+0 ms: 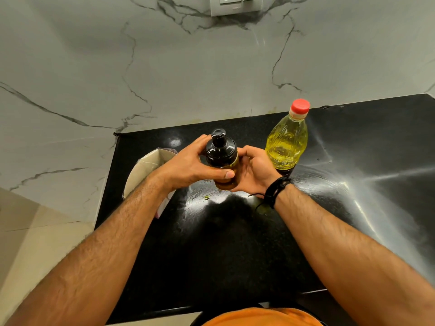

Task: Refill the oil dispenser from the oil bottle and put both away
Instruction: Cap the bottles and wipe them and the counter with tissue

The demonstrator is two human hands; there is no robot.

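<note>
Wall: pale marble [188, 67] with dark veins rises behind and to the left of the work surface; a white socket plate [236, 4] sits at its top edge.
Countertop: black polished stone [235, 243], streaked with pale smears and glare toward the right side.
Floor: beige tiles [35, 231] show at lower left, beside the counter's edge.
Cardboard box: an open box [150, 165] stands on the counter's left part, partly hidden behind the left forearm and just left of the held dispenser.
Oil bottle: a clear bottle [286, 142] of yellow oil stands upright on the counter, its red cap [300, 106] on; it is just behind the right hand, which covers part of its base.
Oil dispenser: a dark amber dispenser [221, 161] with a black lid is upright between both hands, near the counter's middle; whether its base touches the counter I cannot tell, as the fingers hide it.
Left hand: the left hand [188, 163] wraps round the dispenser from the left, thumb laid across its front, fingers curled behind the lid.
Right hand: the right hand [254, 170] grips the dispenser's body from the right with curled fingers.
Wristband: a black cord band [276, 189] circles the right wrist.
Oil drop: a small yellowish spot [207, 197] lies on the counter just in front of the dispenser.
</note>
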